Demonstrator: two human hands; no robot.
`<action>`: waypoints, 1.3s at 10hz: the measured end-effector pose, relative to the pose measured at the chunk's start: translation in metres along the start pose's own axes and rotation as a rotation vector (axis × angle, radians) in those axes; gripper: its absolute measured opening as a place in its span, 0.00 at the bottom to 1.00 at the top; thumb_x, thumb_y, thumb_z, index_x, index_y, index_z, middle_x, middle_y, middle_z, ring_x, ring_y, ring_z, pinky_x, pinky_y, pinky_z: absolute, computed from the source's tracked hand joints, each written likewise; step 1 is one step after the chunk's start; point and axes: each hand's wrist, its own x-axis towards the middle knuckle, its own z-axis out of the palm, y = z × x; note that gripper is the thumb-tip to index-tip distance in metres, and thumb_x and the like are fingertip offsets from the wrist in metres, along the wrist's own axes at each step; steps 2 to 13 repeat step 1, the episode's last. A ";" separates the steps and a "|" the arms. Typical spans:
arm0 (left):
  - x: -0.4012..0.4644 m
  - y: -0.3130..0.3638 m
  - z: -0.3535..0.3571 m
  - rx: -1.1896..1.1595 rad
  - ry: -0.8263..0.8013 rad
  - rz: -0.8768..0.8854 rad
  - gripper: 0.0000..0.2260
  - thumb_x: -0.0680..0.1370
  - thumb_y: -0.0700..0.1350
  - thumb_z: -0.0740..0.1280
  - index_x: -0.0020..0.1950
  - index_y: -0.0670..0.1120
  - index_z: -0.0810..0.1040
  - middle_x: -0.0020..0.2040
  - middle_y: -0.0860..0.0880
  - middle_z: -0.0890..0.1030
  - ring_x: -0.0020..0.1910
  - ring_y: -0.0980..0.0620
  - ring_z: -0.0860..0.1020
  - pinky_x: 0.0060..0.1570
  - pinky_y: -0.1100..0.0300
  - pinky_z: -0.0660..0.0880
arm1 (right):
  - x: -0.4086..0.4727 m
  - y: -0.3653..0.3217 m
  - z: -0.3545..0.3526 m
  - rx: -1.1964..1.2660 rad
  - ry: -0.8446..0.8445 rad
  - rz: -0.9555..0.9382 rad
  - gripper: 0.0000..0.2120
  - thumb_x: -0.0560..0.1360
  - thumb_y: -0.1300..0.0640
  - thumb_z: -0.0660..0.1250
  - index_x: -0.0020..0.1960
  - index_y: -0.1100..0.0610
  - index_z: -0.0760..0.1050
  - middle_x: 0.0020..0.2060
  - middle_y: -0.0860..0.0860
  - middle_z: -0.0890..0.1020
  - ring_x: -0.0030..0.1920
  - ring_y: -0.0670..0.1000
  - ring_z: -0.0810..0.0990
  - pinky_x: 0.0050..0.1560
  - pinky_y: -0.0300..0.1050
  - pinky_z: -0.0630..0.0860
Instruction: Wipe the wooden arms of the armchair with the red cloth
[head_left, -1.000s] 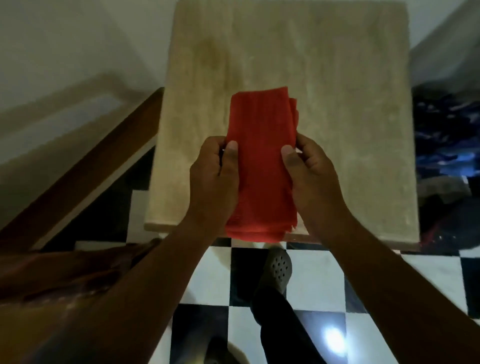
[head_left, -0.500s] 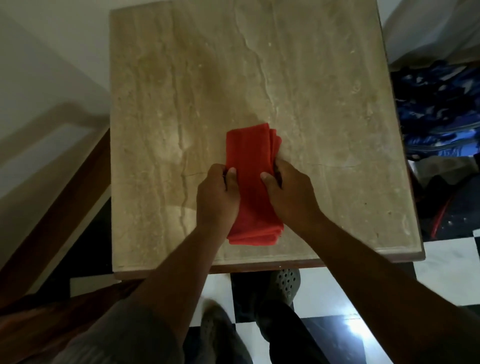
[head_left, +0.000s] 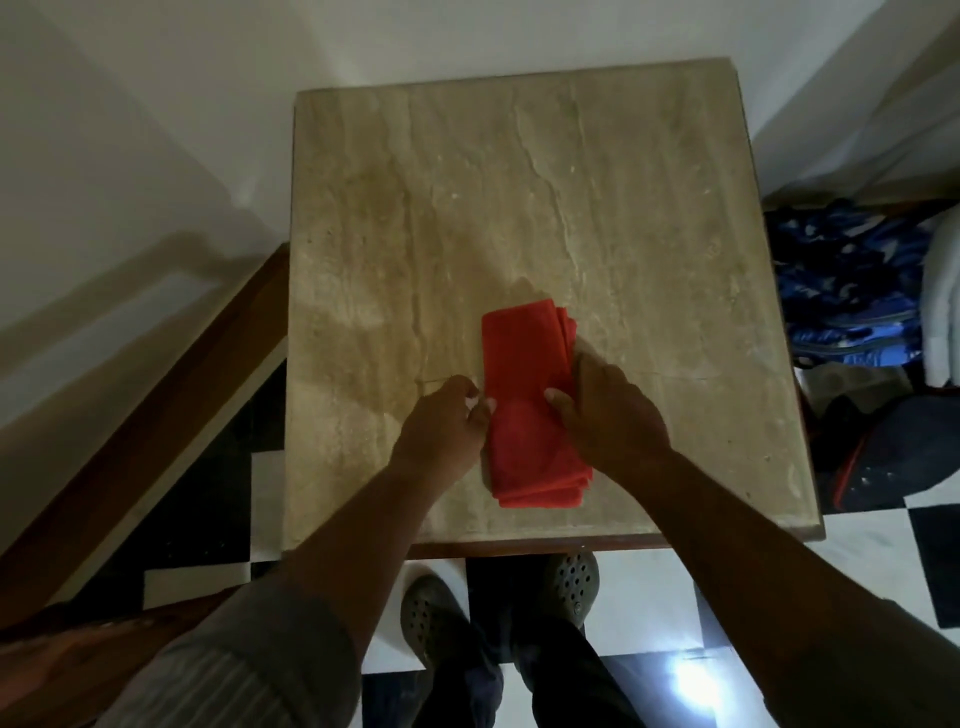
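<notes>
The red cloth, folded into a long strip, lies flat on the beige marble table top near its front edge. My right hand grips the cloth's right side, with the thumb pressed on top of it. My left hand sits at the cloth's left edge with its fingers curled together, touching the edge at most and holding nothing that I can see. A brown wooden rail runs diagonally at the left, and more dark wood shows at the bottom left.
White walls stand behind and to the left of the table. A blue patterned bag and a dark item with red trim lie on the floor at the right. My feet in dark clogs stand on black-and-white tiles.
The cloth went from being held up in both hands to lying flat on the table. My left thumb has come off the cloth. My right hand still grips it.
</notes>
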 end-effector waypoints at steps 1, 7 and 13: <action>-0.014 -0.006 -0.030 0.262 0.031 0.063 0.24 0.81 0.57 0.63 0.73 0.47 0.69 0.67 0.43 0.77 0.64 0.44 0.76 0.61 0.49 0.74 | -0.012 -0.004 -0.019 -0.180 0.005 0.073 0.38 0.79 0.35 0.58 0.77 0.59 0.56 0.67 0.63 0.71 0.63 0.65 0.74 0.58 0.60 0.74; -0.014 -0.006 -0.030 0.262 0.031 0.063 0.24 0.81 0.57 0.63 0.73 0.47 0.69 0.67 0.43 0.77 0.64 0.44 0.76 0.61 0.49 0.74 | -0.012 -0.004 -0.019 -0.180 0.005 0.073 0.38 0.79 0.35 0.58 0.77 0.59 0.56 0.67 0.63 0.71 0.63 0.65 0.74 0.58 0.60 0.74; -0.014 -0.006 -0.030 0.262 0.031 0.063 0.24 0.81 0.57 0.63 0.73 0.47 0.69 0.67 0.43 0.77 0.64 0.44 0.76 0.61 0.49 0.74 | -0.012 -0.004 -0.019 -0.180 0.005 0.073 0.38 0.79 0.35 0.58 0.77 0.59 0.56 0.67 0.63 0.71 0.63 0.65 0.74 0.58 0.60 0.74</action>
